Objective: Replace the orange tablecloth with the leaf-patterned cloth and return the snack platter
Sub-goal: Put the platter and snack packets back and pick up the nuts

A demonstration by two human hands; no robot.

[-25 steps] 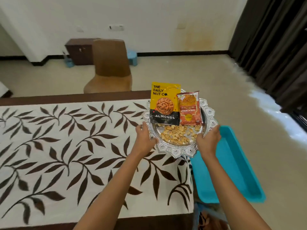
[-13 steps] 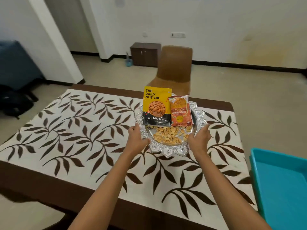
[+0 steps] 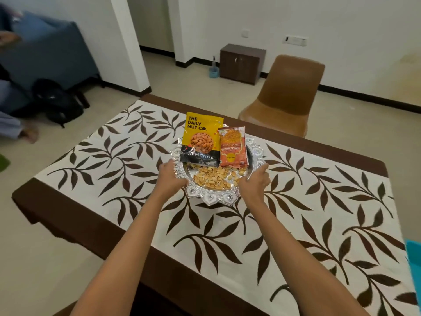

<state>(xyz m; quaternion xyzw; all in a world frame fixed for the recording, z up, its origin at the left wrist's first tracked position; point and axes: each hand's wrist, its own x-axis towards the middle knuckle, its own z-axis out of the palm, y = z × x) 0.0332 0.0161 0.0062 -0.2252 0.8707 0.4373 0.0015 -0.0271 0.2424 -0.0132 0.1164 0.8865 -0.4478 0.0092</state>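
Observation:
The white cloth with brown leaves covers the dark wooden table. Over its middle is the ornate silver snack platter, carrying a yellow almond packet, an orange snack packet and a heap of loose nuts. My left hand grips the platter's left rim. My right hand grips its right rim. Whether the platter touches the cloth, I cannot tell. No orange cloth is in view.
A brown chair stands at the table's far side, with a small dark cabinet behind it by the wall. A blue sofa and a black bag are at the left. A turquoise tray's edge shows at right.
Both hands have carried the platter from the table's right end toward its middle. The view has swung left, so the turquoise tray has slid to the right edge.

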